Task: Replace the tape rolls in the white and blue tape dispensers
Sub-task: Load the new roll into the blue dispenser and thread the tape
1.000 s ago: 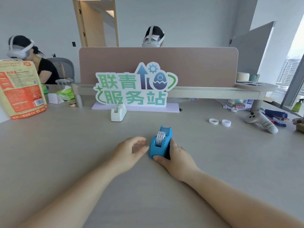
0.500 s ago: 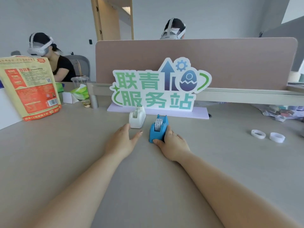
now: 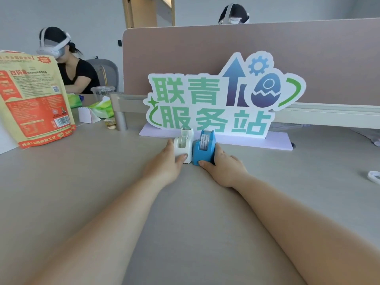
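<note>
The white tape dispenser (image 3: 183, 145) and the blue tape dispenser (image 3: 203, 148) stand side by side, touching, on the beige desk just in front of the sign's base. The blue one carries a printed tape roll (image 3: 205, 141); the white one holds a clear roll. My left hand (image 3: 165, 164) wraps the white dispenser's left side, thumb on its front. On the blue dispenser's right side my right hand (image 3: 225, 166) grips it, thumb at the front.
A cut-out sign (image 3: 224, 99) on a lilac base stands behind the dispensers before a brown divider. An orange bag (image 3: 35, 99), a tissue pack and a cup sit at the left. A tape ring (image 3: 374, 176) lies at the right edge. Two people with headsets sit beyond.
My right hand slid the blue dispenser away from me until it met the white one. My left hand moved forward and took hold of the white dispenser. The view came closer.
</note>
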The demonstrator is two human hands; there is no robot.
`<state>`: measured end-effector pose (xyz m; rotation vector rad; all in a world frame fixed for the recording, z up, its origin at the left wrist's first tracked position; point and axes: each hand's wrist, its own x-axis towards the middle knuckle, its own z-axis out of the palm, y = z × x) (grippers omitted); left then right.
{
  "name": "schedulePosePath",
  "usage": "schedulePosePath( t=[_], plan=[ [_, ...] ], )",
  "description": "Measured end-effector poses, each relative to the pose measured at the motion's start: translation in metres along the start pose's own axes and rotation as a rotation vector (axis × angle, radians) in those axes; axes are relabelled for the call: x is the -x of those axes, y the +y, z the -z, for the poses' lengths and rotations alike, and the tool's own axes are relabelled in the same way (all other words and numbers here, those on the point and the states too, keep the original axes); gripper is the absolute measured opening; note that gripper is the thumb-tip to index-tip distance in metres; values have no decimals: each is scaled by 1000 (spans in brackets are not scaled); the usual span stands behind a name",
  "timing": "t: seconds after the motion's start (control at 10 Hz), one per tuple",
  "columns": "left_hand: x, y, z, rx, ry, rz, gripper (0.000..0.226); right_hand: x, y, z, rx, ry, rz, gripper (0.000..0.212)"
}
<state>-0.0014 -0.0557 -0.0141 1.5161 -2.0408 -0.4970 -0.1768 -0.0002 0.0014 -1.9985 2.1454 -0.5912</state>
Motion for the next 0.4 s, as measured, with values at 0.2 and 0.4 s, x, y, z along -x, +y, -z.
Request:
schedulePosePath(
  t=[0.2,0.4],
  plan=[
    [-2,-1,-1,39,-19,8,58,-1,1,0,9,-1,21,55],
    [7,6,4,85,93,7,83,5,-3,7,-259,2,-90,86]
  ],
)
